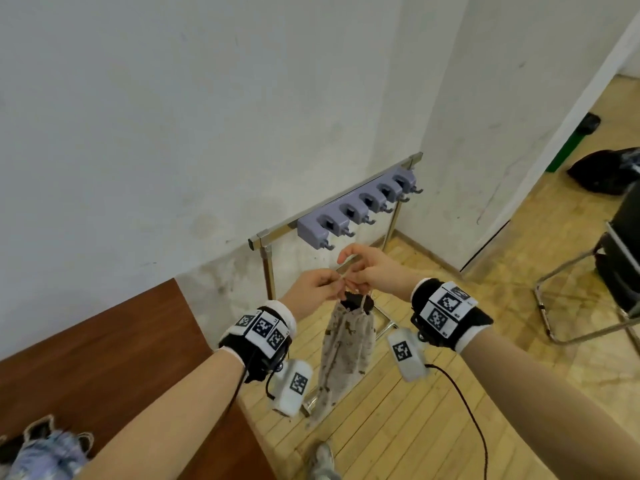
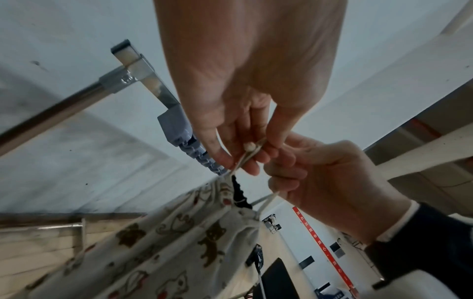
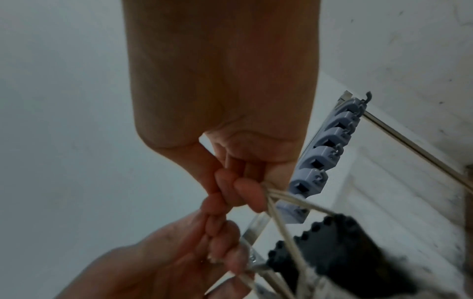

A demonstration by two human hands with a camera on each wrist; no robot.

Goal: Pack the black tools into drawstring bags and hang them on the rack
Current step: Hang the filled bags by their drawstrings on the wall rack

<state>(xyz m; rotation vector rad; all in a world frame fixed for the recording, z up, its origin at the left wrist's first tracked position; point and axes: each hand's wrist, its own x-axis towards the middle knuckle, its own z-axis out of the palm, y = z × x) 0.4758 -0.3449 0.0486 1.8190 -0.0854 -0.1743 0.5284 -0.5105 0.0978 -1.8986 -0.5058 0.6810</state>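
A beige drawstring bag (image 1: 348, 348) printed with brown bears hangs in the air below both hands, in front of the rack. A black tool (image 1: 356, 301) pokes out of its gathered mouth. My left hand (image 1: 320, 284) pinches the cream drawstring (image 2: 247, 154) near its knotted end. My right hand (image 1: 362, 271) grips the cord on the other side (image 3: 286, 199). The rack (image 1: 356, 206) is a metal bar with a row of grey-lilac hook holders, just beyond and above my hands. Its hooks (image 1: 327, 245) carry nothing.
A brown wooden tabletop (image 1: 114, 344) lies at lower left with patterned bags (image 1: 45, 448) at its near corner. A white wall stands behind the rack. A metal-framed chair (image 1: 595, 289) and a black bag (image 1: 606, 171) sit on the wooden floor to the right.
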